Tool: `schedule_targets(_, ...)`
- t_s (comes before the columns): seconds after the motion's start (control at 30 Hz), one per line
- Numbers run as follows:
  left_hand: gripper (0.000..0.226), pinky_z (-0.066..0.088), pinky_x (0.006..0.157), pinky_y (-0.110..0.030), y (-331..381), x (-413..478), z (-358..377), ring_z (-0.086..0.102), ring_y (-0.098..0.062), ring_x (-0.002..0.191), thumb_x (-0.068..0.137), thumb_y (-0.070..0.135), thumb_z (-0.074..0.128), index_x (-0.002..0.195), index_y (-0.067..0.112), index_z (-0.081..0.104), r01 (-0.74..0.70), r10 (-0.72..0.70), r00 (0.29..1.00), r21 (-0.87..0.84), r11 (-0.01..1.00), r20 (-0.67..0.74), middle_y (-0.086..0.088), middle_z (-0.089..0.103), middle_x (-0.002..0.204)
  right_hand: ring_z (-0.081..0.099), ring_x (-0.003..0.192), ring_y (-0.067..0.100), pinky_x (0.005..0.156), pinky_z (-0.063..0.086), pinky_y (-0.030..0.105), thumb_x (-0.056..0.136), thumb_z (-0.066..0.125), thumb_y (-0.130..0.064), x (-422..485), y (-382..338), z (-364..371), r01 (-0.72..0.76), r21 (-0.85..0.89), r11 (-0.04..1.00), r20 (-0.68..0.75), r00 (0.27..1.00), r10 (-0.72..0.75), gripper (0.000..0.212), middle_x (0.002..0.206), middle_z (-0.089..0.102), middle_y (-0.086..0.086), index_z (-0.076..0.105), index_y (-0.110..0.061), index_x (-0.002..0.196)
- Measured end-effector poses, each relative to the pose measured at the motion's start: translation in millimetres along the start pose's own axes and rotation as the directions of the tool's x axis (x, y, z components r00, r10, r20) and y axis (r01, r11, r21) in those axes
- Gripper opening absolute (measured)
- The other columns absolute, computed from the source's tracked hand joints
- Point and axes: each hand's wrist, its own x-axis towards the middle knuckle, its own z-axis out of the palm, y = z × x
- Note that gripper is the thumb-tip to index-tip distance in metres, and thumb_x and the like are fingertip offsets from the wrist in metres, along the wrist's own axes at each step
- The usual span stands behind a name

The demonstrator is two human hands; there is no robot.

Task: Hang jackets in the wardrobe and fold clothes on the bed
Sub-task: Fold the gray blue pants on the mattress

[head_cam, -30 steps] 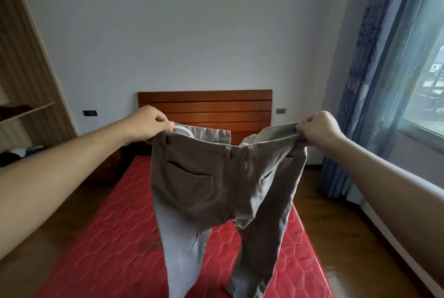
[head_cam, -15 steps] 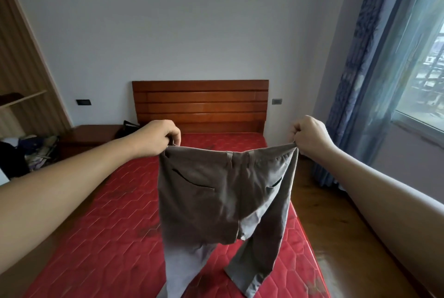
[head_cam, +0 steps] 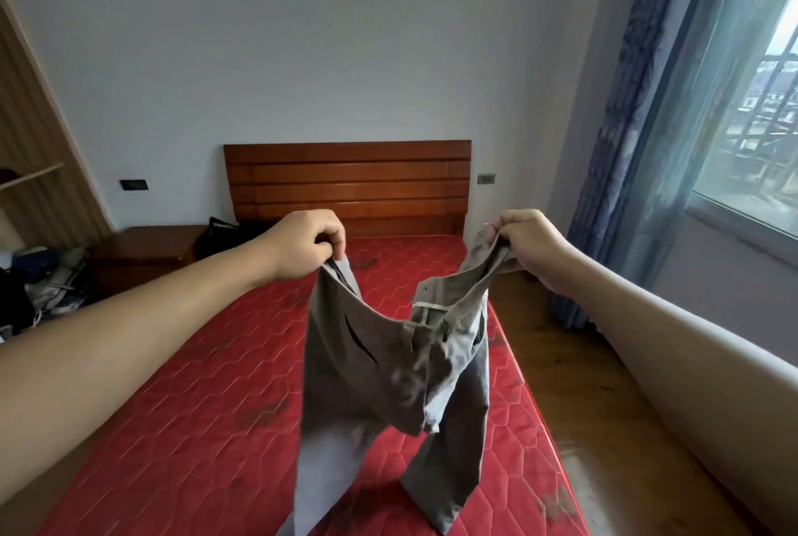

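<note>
Slacker trousers (head_cam: 380,367): left hand (head_cam: 304,243), right hand (head_cam: 529,243)

Grey-brown trousers (head_cam: 367,384) hang above the red bed (head_cam: 194,427), held up at both ends of the waistband. Waistband slack, sagging in the middle. Slit pocket showing. Both legs dangle low over the bed.
</note>
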Motion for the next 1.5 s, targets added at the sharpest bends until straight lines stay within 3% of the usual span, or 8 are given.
schedule_targets(0.2, 0.036, 0.048, 0.095, -0.023, 47, -1, 9, 0.059, -0.004, 0.103, 0.072, 0.000, 0.053, 0.093, 0.023, 0.071, -0.094, 0.116, 0.977, -0.129, 0.987, 0.176, 0.010, 0.062, 0.107, 0.064, 0.067, 0.022, 0.066, 0.056, 0.034, 0.093, 0.071, -0.034, -2, -18, 21, 0.049, 0.067, 0.997, 0.117, 0.992, -0.057, 0.029, 0.071, 0.063, 0.007, 0.064, -0.009, 0.080)
schedule_targets(0.5, 0.009, 0.051, 0.092, -0.032, 45, 6, 34, 0.059, -0.019, 0.109, 0.086, 0.009, 0.075, 0.095, 0.010, 0.074, -0.378, 0.381, 0.925, 0.100, 0.920, -0.008, -0.006, 0.052, 0.122, 0.058, 0.075, 0.012, 0.066, 0.051, 0.025, 0.076, 0.064, 0.012, -15, -43, 48, 0.293, -0.167, 0.942, 0.363, 0.906, -0.217, 0.029, 0.088, 0.064, 0.002, 0.061, -0.014, 0.087)
schedule_targets(0.7, 0.012, 0.046, 0.096, -0.024, 47, 17, 43, 0.052, -0.019, 0.124, 0.082, 0.011, 0.079, 0.093, 0.011, 0.074, -0.423, 0.425, 0.904, -0.060, 0.904, 0.035, -0.010, 0.046, 0.138, 0.048, 0.066, 0.015, 0.060, 0.041, 0.035, 0.072, 0.053, 0.015, -18, -52, 56, 0.414, -0.294, 0.861, 0.456, 0.853, -0.254, 0.030, 0.074, 0.055, 0.003, 0.051, -0.015, 0.072)
schedule_targets(0.9, 0.012, 0.051, 0.085, -0.037, 37, 16, 45, 0.064, -0.011, 0.094, 0.084, 0.008, 0.073, 0.095, 0.012, 0.078, -0.240, 0.240, 0.971, -0.019, 0.971, 0.020, 0.003, 0.063, 0.106, 0.054, 0.088, 0.012, 0.078, 0.043, 0.024, 0.083, 0.057, -0.006, -21, -27, 52, 0.539, -0.566, 0.624, 0.496, 0.827, -0.264, 0.021, 0.098, 0.053, -0.004, 0.062, -0.027, 0.086)
schedule_targets(1.07, 0.024, 0.050, 0.083, -0.036, 33, 6, 38, 0.065, -0.011, 0.090, 0.078, -0.008, 0.063, 0.085, 0.011, 0.076, -0.190, 0.192, 0.980, -0.041, 0.981, 0.046, 0.006, 0.064, 0.098, 0.059, 0.114, 0.022, 0.097, 0.047, 0.034, 0.095, 0.048, -0.016, -21, -8, 32, 0.434, -0.766, 0.474, 0.537, 0.837, 0.102, 0.045, 0.127, 0.062, -0.004, 0.062, -0.037, 0.133)
schedule_targets(1.2, 0.028, 0.051, 0.084, -0.034, 31, 6, 37, 0.064, -0.009, 0.092, 0.077, -0.012, 0.061, 0.086, 0.011, 0.075, -0.224, 0.224, 0.971, -0.014, 0.975, 0.078, 0.009, 0.063, 0.099, 0.061, 0.104, 0.020, 0.090, 0.055, 0.040, 0.093, 0.050, -0.026, -20, -15, 36, 0.469, -0.804, 0.365, 0.549, 0.822, 0.154, 0.041, 0.112, 0.062, -0.009, 0.062, -0.040, 0.129)
schedule_targets(1.4, 0.024, 0.053, 0.083, -0.039, 26, 4, 35, 0.064, -0.010, 0.093, 0.081, -0.004, 0.063, 0.089, 0.014, 0.076, -0.209, 0.208, 0.976, 0.013, 0.978, 0.066, 0.009, 0.062, 0.101, 0.048, 0.115, 0.030, 0.080, 0.040, 0.037, 0.099, 0.051, -0.036, -32, -23, 48, 0.399, -0.886, -0.235, 0.431, 0.897, -0.103, 0.034, 0.125, 0.045, 0.010, 0.060, -0.032, 0.132)
schedule_targets(1.5, 0.019, 0.052, 0.082, -0.042, 25, 4, 33, 0.063, -0.013, 0.093, 0.084, 0.000, 0.063, 0.089, 0.014, 0.075, -0.216, 0.214, 0.974, 0.034, 0.976, 0.070, 0.007, 0.060, 0.101, 0.052, 0.110, 0.030, 0.080, 0.045, 0.038, 0.100, 0.049, -0.027, -38, -29, 67, 0.496, -0.854, -0.159, 0.521, 0.810, -0.270, 0.028, 0.121, 0.049, 0.009, 0.066, -0.023, 0.122)
